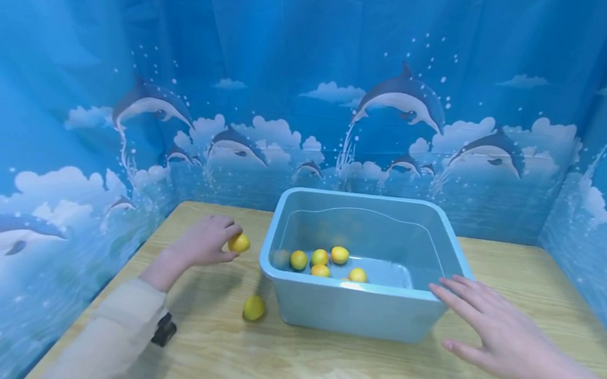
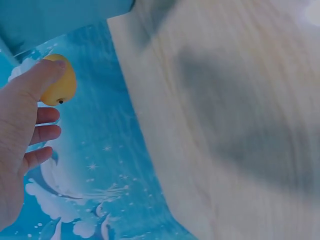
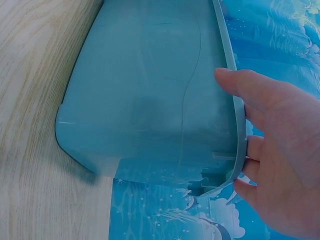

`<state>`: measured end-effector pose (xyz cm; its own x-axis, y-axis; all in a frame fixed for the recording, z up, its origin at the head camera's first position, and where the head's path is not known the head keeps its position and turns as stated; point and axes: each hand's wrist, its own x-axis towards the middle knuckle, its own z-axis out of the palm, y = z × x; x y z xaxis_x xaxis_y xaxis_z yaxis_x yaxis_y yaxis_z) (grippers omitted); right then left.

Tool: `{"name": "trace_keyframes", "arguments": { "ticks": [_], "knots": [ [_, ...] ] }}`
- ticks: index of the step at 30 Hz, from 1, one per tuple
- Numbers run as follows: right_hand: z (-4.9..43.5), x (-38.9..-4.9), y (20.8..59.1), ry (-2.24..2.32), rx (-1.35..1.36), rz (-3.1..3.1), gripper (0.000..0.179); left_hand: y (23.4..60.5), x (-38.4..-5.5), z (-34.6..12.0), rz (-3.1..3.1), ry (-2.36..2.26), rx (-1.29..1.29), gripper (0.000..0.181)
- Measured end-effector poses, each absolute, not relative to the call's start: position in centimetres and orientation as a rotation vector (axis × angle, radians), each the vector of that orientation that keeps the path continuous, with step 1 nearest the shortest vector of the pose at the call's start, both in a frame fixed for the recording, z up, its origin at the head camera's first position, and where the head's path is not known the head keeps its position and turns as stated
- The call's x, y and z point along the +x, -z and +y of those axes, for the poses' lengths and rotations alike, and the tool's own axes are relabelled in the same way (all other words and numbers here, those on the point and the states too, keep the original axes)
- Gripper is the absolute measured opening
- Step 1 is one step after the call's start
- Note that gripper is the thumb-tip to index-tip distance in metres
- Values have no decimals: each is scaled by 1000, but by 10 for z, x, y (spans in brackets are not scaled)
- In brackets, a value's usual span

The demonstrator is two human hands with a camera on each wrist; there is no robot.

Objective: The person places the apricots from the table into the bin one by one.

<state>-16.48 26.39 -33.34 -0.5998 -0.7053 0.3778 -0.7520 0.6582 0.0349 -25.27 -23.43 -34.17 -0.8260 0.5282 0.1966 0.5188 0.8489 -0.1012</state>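
My left hand (image 1: 210,241) pinches a small yellow fruit (image 1: 239,243) between thumb and fingers, just left of a light blue plastic bin (image 1: 356,313). In the left wrist view the fruit (image 2: 64,85) shows a dark spot at its lower end, and the other fingers are spread loosely behind it. Several yellow-orange fruits (image 1: 339,255) lie on the bin floor, partly hidden by its front wall. Another yellow fruit (image 1: 253,308) rests on the table near the bin's front left corner. My right hand (image 1: 496,333), fingers extended, rests at the bin's right rim (image 3: 241,125).
The bin stands on a wood-grain table (image 1: 315,368). Behind the table and along both sides hangs a blue curtain (image 1: 304,88) printed with dolphins and clouds. A small black object (image 1: 164,330) is at the left sleeve (image 1: 122,319).
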Motion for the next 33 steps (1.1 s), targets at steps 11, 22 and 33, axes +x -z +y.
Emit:
{"name": "trace_keyframes", "arguments": {
  "ticks": [11, 22, 33],
  "knots": [
    [265, -164, 332, -182, 1132, -2543, 77, 301, -258, -227, -2725, -135, -785, 37],
    [265, -165, 332, -170, 1165, -2520, 76, 269, -265, -207, -2668, -134, -834, 37],
    [265, -165, 332, -183, 1160, -2529, 76, 240, -270, -177, -2595, -201, -945, 39]
  ]
}}
